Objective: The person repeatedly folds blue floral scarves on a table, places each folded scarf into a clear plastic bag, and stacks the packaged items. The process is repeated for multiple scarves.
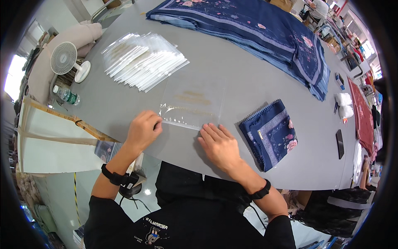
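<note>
A clear plastic bag lies flat on the grey table in front of me, its near edge towards my body. My left hand is curled at the bag's near left corner, thumb and forefinger pinched on it. My right hand rests palm down, fingers stretched out, the fingertips touching the near right corner. Right of that hand sits a folded navy floral scarf with a picot edge and a small gold-coloured tag. Beyond my left hand, a fanned stack of clear plastic bags covers part of the table.
A large pile of navy floral fabric spreads across the far side. At left stand a white fan and a water bottle, above a taped carton. A black phone and white bundles lie at right.
</note>
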A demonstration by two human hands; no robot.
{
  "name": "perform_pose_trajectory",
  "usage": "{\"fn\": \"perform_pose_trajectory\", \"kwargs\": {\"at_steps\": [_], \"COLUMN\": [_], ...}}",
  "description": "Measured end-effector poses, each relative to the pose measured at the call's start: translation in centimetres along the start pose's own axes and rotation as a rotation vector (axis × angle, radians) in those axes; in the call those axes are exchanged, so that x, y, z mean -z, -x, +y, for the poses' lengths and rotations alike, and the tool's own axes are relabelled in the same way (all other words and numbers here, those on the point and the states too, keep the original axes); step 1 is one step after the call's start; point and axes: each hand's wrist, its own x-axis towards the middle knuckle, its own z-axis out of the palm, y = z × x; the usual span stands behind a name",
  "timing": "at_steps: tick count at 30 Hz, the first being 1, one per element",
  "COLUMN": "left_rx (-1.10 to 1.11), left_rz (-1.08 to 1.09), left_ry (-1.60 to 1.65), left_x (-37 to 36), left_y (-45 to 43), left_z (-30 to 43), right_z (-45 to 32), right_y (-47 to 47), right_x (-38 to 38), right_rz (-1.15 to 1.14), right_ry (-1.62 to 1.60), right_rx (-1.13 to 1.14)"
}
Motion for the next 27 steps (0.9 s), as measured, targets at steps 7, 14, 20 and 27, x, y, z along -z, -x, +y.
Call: {"fn": "perform_pose_trajectory", "kwargs": {"at_steps": [7, 14, 20, 27], "left_rx": [0.025, 0.174, 0.189, -0.037], "left_rz": [-0.193, -0.152, -0.184, -0.280], "left_ry": [-0.016, 0.008, 0.039, 0.377], "left_x": [-1.6, -0.7, -2.5, -8.3], "left_y": [0.5, 1.3, 1.0, -2.1], "left_z": [2.2, 2.0, 4.7, 15.4], "right_z": [-2.2, 7.1, 14.0, 15.5], "right_y": [-6.0, -2.7, 0.2, 0.8], "right_x": [-4.7, 6.9, 13.5, 6.6], "right_rz": [0.078, -0.027, -0.208, -0.145], "right_ry": [0.083, -0.194, 0.163, 0.087], "right_rx": [0.005, 0.002, 0.576, -0.152]}}
